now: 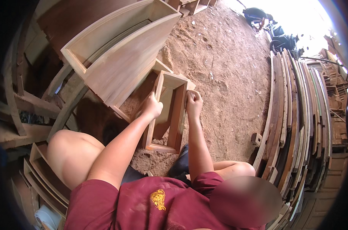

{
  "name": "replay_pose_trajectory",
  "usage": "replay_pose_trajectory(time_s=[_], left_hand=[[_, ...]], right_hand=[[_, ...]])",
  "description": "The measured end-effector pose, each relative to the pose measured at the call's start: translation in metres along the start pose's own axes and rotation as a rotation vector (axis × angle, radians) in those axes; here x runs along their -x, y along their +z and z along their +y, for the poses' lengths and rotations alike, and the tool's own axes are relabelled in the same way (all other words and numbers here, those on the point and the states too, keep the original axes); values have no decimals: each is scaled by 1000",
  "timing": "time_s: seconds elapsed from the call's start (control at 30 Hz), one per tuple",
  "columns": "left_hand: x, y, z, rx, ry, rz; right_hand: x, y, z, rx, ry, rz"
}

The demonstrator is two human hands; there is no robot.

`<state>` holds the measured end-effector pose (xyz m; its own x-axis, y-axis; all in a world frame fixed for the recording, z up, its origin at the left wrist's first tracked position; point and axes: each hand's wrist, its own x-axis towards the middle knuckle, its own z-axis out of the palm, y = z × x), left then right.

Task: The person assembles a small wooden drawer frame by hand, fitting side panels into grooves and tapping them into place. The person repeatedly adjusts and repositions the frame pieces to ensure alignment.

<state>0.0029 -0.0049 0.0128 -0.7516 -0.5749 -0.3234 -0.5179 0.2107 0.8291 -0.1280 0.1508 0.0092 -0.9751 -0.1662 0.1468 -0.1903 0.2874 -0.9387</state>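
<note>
A rectangular wooden drawer frame (179,115), its inside partly in shadow, stands tilted between my knees above the dirt floor. Its left long side is gripped by my left hand (153,106), with the fingers curled round the edge. My right hand (194,100) is closed against the upper part of the right long side, thumb and fingers pressed together. Anything small inside those right fingers is hidden. Through the frame a pale wooden surface and some ground show.
A larger pale wooden box (132,57) stands at the upper left, close to the frame. Long planks (293,122) are stacked along the right. Another wooden drawer (47,172) lies by my left knee. A person (255,17) bends down far off, near a parked motorbike (284,41).
</note>
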Motion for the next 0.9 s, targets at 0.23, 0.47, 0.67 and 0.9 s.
replay_pose_trajectory(time_s=[0.23, 0.47, 0.67, 0.9], left_hand=[[0, 2, 2, -42, 39, 46], [9, -10, 20, -44, -46, -27], [2, -4, 7, -43, -50, 7], [9, -9, 17, -57, -26, -12]], right_hand=[[7, -4, 1, 72, 23, 39], [26, -15, 0, 26, 4, -51], [2, -8, -18, 189, 69, -125], [-33, 9, -44, 126, 105, -121]])
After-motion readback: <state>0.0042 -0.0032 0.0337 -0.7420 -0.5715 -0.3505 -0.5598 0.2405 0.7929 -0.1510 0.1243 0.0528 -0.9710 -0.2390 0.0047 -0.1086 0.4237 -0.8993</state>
